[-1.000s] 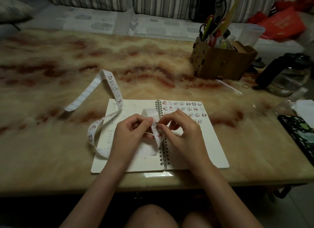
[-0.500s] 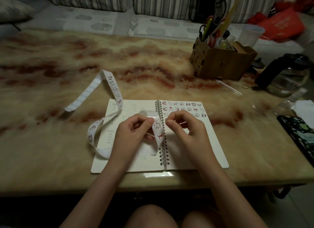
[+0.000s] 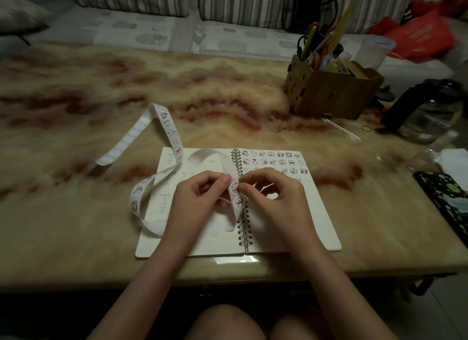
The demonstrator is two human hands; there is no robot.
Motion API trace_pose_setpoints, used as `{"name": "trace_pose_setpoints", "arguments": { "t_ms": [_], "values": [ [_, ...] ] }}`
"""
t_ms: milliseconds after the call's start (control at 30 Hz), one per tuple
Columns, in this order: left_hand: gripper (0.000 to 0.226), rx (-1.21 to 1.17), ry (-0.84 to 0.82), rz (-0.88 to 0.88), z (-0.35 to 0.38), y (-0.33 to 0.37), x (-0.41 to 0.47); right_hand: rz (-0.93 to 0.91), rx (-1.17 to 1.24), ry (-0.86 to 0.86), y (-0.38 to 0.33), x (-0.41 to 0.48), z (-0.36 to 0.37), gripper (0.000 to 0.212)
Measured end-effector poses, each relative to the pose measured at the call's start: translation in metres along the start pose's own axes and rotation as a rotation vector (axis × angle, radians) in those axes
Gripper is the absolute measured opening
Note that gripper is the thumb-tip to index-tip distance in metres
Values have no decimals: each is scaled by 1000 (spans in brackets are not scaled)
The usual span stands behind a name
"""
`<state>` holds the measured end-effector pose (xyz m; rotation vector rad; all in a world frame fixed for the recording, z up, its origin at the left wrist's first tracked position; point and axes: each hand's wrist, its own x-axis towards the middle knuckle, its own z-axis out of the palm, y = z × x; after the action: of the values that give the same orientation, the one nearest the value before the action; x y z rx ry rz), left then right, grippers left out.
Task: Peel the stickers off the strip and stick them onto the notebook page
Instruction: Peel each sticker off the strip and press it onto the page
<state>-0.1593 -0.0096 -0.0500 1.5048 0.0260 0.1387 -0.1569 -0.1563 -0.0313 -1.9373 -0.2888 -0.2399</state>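
- Pinching the sticker strip (image 3: 172, 131) between thumb and curled fingers, the left hand (image 3: 200, 200) holds it just above the left page of the open spiral notebook (image 3: 316, 225); its grip is clamped on the strip.
- The right hand (image 3: 276, 200) meets it over the spiral binding, with thumb and forefinger tips closed on the edge of a cartoon sticker (image 3: 235, 187) that sits on the strip; this grip is tight on the sticker.
- From the hands the strip loops over the left page, curls off the notebook's left edge, rises in an arch and ends on the counter (image 3: 76, 225), where its far length shows round blank spots.
- Rows of stuck stickers (image 3: 276, 162) fill the top of the right page; the left page carries handwriting.
- The notebook lies flat near the counter's front edge.
- At the far right stand a wooden organiser (image 3: 329, 96) full of pens and a glass kettle (image 3: 428, 114), with a rubber band (image 3: 366, 128) between them.
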Motion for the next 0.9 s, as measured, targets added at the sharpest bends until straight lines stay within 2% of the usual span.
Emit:
{"name": "trace_pose_setpoints", "arguments": {
  "t_ms": [300, 467, 600, 733, 900],
  "values": [
    [11, 27, 0, 10, -1, -1, 0, 25, 16, -6, 1, 0, 2, 8],
    [10, 46, -7, 17, -1, -2, 1, -38, -138, -7, 5, -4, 4, 5],
    [11, 67, -7, 25, -1, -2, 0, -72, -69, -13, 1, -6, 1, 6],
    [13, 65, 6, 7, -2, -4, 2, 76, 161, -30, 0, -1, -14, 12],
    [14, 81, -2, -1, -1, -5, 1, 332, 204, 86, 14, 16, -57, 15]
  ]
}}
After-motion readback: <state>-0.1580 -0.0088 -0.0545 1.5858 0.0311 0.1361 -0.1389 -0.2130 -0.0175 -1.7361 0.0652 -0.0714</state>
